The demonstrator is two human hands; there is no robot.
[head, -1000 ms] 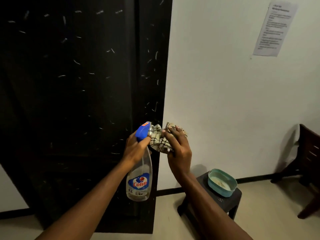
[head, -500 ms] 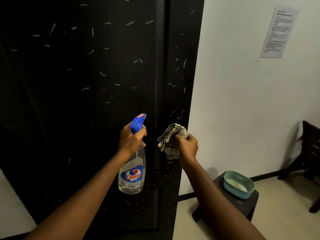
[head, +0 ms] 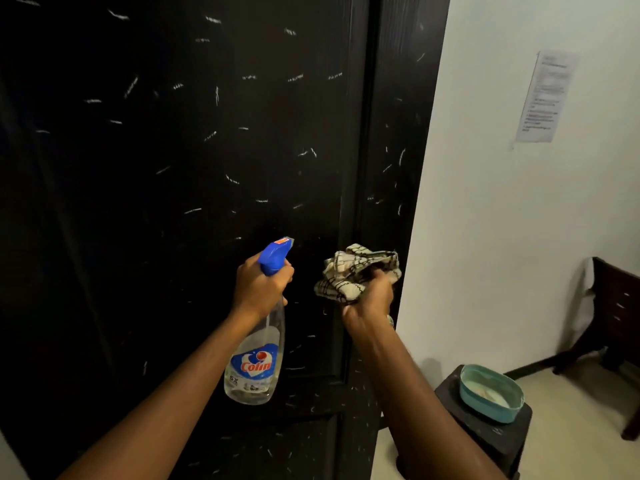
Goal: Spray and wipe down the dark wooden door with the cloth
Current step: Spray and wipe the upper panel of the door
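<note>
While the left hand (head: 258,289) grips the neck of the clear Colin spray bottle (head: 254,362), fingers curled round it just under the blue trigger head, the bottle hangs upright at the lower centre of the frame. Its nozzle points toward the dark wooden door (head: 173,168). That door fills the left and middle of the head view, and short white streaks are scattered over its panel and over the upright strip along its right side.

Just right of the bottle, apart from it, the right hand (head: 369,303) clutches a bunched cream cloth (head: 353,271) with dark check lines, the fabric spilling out above and left of the curled fingers. The cloth sits in front of the door's right edge; whether it touches the wood cannot be told.

A pale wall (head: 502,237) takes up the right of the frame, with a printed paper sheet (head: 547,98) stuck on it at the upper right, its text too blurred to read. At the lower right a dark stool (head: 485,431) stands near the foot of the door and carries a teal oval dish (head: 490,403). A dark wooden chair (head: 613,313) shows at the far right edge, on a light floor (head: 571,410).
</note>
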